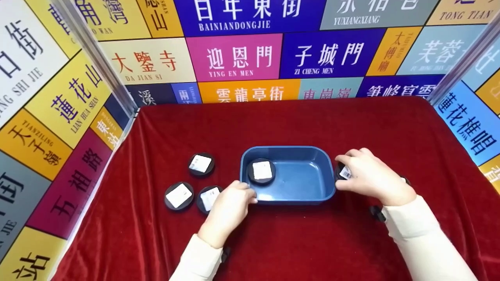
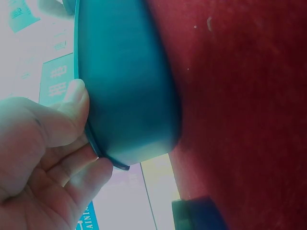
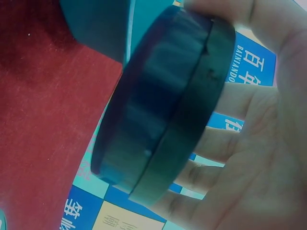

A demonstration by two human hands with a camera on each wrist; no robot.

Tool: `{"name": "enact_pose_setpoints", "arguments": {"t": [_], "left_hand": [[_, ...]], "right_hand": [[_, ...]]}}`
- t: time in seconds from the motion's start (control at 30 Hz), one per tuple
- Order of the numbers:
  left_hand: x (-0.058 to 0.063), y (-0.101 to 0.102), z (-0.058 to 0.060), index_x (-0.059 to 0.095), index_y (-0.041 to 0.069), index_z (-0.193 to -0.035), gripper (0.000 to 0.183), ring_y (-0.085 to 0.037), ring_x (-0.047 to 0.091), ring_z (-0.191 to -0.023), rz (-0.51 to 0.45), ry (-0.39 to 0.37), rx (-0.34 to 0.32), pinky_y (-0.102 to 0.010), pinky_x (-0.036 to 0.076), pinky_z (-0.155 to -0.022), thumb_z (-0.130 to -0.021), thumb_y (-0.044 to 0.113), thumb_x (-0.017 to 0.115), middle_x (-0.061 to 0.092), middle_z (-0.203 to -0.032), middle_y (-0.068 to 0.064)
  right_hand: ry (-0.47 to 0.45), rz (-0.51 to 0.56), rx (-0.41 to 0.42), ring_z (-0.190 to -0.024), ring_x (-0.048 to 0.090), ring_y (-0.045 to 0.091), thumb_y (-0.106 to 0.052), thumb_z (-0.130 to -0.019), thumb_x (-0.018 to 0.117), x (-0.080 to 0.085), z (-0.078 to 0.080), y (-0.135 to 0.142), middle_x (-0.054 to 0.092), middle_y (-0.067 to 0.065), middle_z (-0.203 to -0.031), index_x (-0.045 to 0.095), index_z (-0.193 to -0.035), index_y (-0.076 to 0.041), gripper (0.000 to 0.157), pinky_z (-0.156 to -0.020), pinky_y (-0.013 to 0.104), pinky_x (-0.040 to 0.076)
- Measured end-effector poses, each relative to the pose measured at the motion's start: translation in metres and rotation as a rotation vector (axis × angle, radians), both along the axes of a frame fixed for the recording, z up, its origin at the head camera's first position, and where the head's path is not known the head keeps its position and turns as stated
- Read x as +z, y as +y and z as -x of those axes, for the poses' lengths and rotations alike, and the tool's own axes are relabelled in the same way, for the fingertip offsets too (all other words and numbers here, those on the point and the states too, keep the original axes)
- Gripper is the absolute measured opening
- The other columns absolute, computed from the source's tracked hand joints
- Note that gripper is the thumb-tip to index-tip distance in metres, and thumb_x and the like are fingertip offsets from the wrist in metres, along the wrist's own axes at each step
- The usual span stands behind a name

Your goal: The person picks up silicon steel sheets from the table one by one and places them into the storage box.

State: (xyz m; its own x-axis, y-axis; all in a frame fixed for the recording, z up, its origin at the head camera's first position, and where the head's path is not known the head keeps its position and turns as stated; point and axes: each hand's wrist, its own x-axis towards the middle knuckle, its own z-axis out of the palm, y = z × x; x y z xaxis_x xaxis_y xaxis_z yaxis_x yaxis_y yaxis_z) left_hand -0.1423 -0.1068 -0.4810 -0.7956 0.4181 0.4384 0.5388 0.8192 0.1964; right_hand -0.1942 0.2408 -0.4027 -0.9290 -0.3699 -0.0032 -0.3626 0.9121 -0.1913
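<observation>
A blue rectangular bin [image 1: 302,179] stands mid-table, with one round black case [image 1: 261,171] bearing a white label in its left end. At the bin's front left corner, my left hand [image 1: 231,207] pinches the rim; the left wrist view shows the thumb on one side of the bin's wall [image 2: 127,86] and fingers on the other. My right hand [image 1: 369,175] grips another round black case [image 1: 344,171] just beyond the bin's right side. In the right wrist view this case [image 3: 163,105] is tilted, with a seam around its side.
To the left of the bin lie three more labelled round cases: one farther back [image 1: 201,164], one at the left [image 1: 179,196] and one partly behind my left hand [image 1: 208,198]. A dark item [image 1: 406,180] peeks out behind my right wrist. Red cloth [image 1: 297,242] covers the table; printed panels [image 1: 242,56] enclose it.
</observation>
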Motion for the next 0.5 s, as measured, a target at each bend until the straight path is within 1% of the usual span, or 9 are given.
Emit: {"name": "enact_pose_setpoints", "arguments": {"t": [0.17,0.37,0.5], "left_hand": [[0.001,0.0,0.0,0.067,0.016,-0.07,0.019,-0.017,0.06,-0.077,0.0,-0.01,-0.001,-0.026,0.052,-0.064,-0.086,0.013,0.077,0.058,-0.071,0.002],[0.002,0.0,0.0,0.068,0.017,-0.071,0.018,-0.017,0.06,-0.078,0.013,-0.021,0.004,-0.026,0.053,-0.065,-0.086,0.013,0.076,0.059,-0.073,0.003],[0.002,0.0,0.001,0.068,0.017,-0.071,0.018,-0.018,0.06,-0.077,0.017,-0.013,0.002,-0.026,0.052,-0.066,-0.085,0.013,0.077,0.059,-0.072,0.003]], "right_hand": [[-0.002,-0.009,0.012,-0.107,0.052,0.038,-0.031,-0.076,0.072,0.002,0.003,-0.005,0.062,0.021,-0.119,0.066,-0.125,-0.002,0.057,-0.083,0.05,0.052],[-0.011,-0.006,0.019,-0.107,0.052,0.036,-0.031,-0.075,0.072,0.001,0.006,-0.011,0.063,0.02,-0.12,0.066,-0.127,-0.003,0.059,-0.082,0.048,0.052],[-0.019,-0.008,0.026,-0.107,0.052,0.036,-0.031,-0.076,0.072,0.001,0.008,-0.013,0.063,0.021,-0.121,0.065,-0.128,-0.002,0.061,-0.083,0.048,0.052]]}}
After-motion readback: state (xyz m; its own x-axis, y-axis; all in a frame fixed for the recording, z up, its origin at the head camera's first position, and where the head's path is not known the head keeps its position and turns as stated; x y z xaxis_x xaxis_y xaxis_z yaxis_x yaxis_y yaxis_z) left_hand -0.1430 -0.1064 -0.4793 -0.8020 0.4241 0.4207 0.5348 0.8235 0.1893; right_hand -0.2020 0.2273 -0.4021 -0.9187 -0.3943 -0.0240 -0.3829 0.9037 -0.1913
